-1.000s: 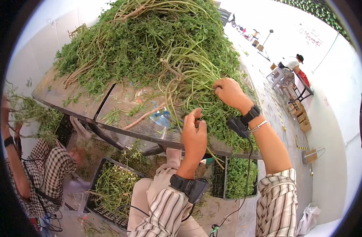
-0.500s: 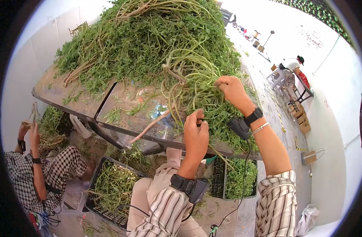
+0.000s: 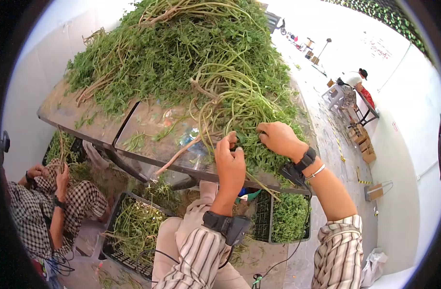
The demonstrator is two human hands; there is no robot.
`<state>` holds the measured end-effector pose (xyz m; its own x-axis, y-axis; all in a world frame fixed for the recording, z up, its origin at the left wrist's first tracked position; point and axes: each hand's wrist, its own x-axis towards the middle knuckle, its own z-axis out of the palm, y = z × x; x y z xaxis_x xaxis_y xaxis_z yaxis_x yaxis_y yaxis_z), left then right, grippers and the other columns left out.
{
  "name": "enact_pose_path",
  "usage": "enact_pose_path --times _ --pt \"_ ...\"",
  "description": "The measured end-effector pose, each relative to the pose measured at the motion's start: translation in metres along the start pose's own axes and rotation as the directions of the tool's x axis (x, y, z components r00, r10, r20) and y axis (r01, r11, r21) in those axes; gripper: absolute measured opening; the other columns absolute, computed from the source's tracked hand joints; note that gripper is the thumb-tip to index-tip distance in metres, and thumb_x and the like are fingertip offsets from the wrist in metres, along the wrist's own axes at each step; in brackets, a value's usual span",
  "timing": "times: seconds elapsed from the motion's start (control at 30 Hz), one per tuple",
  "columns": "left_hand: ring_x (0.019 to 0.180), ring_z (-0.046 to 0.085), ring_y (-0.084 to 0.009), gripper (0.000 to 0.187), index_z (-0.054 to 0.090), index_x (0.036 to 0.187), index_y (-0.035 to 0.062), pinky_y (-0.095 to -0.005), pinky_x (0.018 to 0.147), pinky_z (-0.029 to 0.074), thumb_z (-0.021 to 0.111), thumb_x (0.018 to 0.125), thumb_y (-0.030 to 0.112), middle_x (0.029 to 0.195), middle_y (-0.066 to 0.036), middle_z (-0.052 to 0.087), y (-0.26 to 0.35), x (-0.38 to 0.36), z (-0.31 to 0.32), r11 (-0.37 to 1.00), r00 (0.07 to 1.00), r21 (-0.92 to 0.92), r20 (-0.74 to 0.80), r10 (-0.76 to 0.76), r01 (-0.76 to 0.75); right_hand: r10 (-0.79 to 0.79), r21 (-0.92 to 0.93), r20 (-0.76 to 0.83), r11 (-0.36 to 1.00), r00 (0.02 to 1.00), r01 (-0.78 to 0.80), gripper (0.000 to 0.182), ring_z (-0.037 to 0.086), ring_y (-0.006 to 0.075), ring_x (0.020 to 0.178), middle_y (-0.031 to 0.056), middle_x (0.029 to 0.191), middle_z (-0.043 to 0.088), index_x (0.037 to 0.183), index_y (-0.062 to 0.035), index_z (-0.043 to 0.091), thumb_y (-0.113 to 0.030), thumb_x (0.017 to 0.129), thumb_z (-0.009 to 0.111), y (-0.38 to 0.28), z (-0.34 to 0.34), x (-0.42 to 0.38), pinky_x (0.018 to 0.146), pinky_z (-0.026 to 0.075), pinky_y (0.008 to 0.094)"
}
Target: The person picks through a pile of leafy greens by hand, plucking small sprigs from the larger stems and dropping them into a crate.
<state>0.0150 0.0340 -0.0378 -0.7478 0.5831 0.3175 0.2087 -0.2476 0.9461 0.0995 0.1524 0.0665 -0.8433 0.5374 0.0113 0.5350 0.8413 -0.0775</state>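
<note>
Long green stems with leaves (image 3: pixel 244 96) lie in a loose bundle on the near right of the table, in front of a tall leafy heap (image 3: pixel 182 58). At the bundle's lower edge is my left hand (image 3: pixel 230 164), its fingers curled; what they hold is hidden. Just to its right my right hand (image 3: pixel 282 140) pinches at the leafy stems, thumb and forefinger against the greenery. A thick brown stalk (image 3: pixel 179 155) slants over the table's front edge, left of my left hand.
Beneath the brown table (image 3: pixel 148 127) stand a black crate of stems (image 3: pixel 112 248) and another crate with leafy tops (image 3: pixel 311 226). At left sits a person in a checked shirt (image 3: pixel 32 212) holding a stem. Another person (image 3: pixel 352 82) bends at a far table near cardboard boxes (image 3: pixel 367 149).
My right hand has moved down and left, closer to my left hand, which has shifted slightly left. The seated person's hands have moved lower and right.
</note>
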Motion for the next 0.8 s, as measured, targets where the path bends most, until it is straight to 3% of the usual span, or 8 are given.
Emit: enact_pose_path --times 0.17,0.23,0.3,0.33,0.53,0.63,0.7,0.8 --pt "0.098 0.049 -0.0269 0.037 0.049 0.118 0.0002 -0.0369 0.084 0.042 0.046 0.081 0.0 0.106 -0.013 0.049 -0.003 0.0 -0.002 0.997 0.999 -0.06 -0.009 -0.041 0.04 -0.033 0.391 -0.065 0.919 0.997 0.056 0.024 0.059 0.0294 0.078 0.0176 0.086 0.061 0.101 -0.0004 0.058 -0.016 0.083 0.055 0.019 -0.014 -0.016 0.072 0.046 0.0377" --pt "0.099 0.05 -0.0272 0.037 0.049 0.118 0.0003 -0.0368 0.084 0.042 0.046 0.081 0.0 0.107 -0.014 0.049 -0.005 0.002 -0.001 0.998 1.0 -0.058 -0.006 -0.03 0.03 -0.044 0.442 -0.132 0.892 0.99 0.098 0.024 0.057 0.0271 0.074 0.017 0.083 0.059 0.098 0.0007 0.058 -0.015 0.081 0.053 0.025 -0.021 -0.022 0.069 0.045 0.0365" --pt "0.102 0.048 -0.0214 0.04 0.047 0.123 0.0016 -0.0351 0.091 0.039 0.048 0.083 0.001 0.112 -0.009 0.05 -0.006 0.001 -0.001 0.995 0.996 -0.06 0.032 -0.078 0.08 0.097 0.538 0.029 0.837 0.995 -0.098 0.023 0.055 0.0199 0.071 0.0119 0.079 0.057 0.099 0.0002 0.058 -0.014 0.082 0.052 0.027 -0.034 -0.031 0.068 0.045 0.0332" --pt "0.102 0.048 -0.0214 0.04 0.047 0.123 0.0016 -0.0351 0.091 0.039 0.048 0.083 0.001 0.112 -0.009 0.05 -0.004 0.0 -0.001 0.995 0.997 -0.06 0.031 -0.076 0.078 0.109 0.543 0.028 0.833 0.994 -0.106 0.021 0.05 0.0122 0.064 0.0063 0.077 0.055 0.099 -0.0014 0.058 -0.013 0.083 0.052 0.031 -0.035 -0.033 0.06 0.044 0.029" --pt "0.102 0.048 -0.0215 0.038 0.049 0.121 0.002 -0.0354 0.09 0.039 0.048 0.084 0.001 0.112 -0.009 0.05 0.006 -0.003 -0.002 0.992 0.995 -0.076 0.032 -0.094 0.096 0.154 0.623 0.104 0.76 0.983 -0.185 0.016 0.042 0.0077 0.053 0.0019 0.074 0.053 0.096 -0.0047 0.06 -0.011 0.084 0.051 0.049 -0.039 -0.044 0.049 0.039 0.0255" --pt "0.101 0.048 -0.0216 0.036 0.051 0.12 0.0045 -0.0345 0.087 0.04 0.049 0.084 0.002 0.112 -0.009 0.051 0.025 -0.007 -0.006 0.995 0.999 -0.094 0.042 -0.032 0.036 0.178 0.626 0.039 0.762 0.983 -0.163 0.015 0.039 0.0041 0.052 -0.0038 0.065 0.046 0.095 -0.0081 0.061 -0.016 0.086 0.052 0.049 -0.029 -0.045 0.044 0.034 0.022" --pt "0.101 0.048 -0.0247 0.034 0.054 0.117 0.0076 -0.0338 0.079 0.044 0.05 0.084 0.003 0.112 -0.009 0.051 0.039 -0.011 -0.004 0.992 0.987 0.055 0.117 0.107 -0.114 0.169 0.631 -0.004 0.765 0.986 -0.128 0.015 0.038 0.0038 0.05 -0.0044 0.063 0.045 0.094 -0.0079 0.061 -0.016 0.085 0.053 0.045 -0.021 -0.043 0.043 0.033 0.0217" --pt "0.1 0.047 -0.0275 0.034 0.056 0.115 0.0084 -0.0364 0.081 0.043 0.053 0.081 0.004 0.11 -0.009 0.054 0.031 -0.015 0.006 0.979 0.974 0.097 0.159 0.161 -0.178 0.153 0.627 -0.091 0.776 0.984 -0.063 0.015 0.035 0.0027 0.047 -0.0058 0.06 0.044 0.093 -0.007 0.061 -0.017 0.084 0.056 0.037 -0.018 -0.04 0.042 0.029 0.0209"
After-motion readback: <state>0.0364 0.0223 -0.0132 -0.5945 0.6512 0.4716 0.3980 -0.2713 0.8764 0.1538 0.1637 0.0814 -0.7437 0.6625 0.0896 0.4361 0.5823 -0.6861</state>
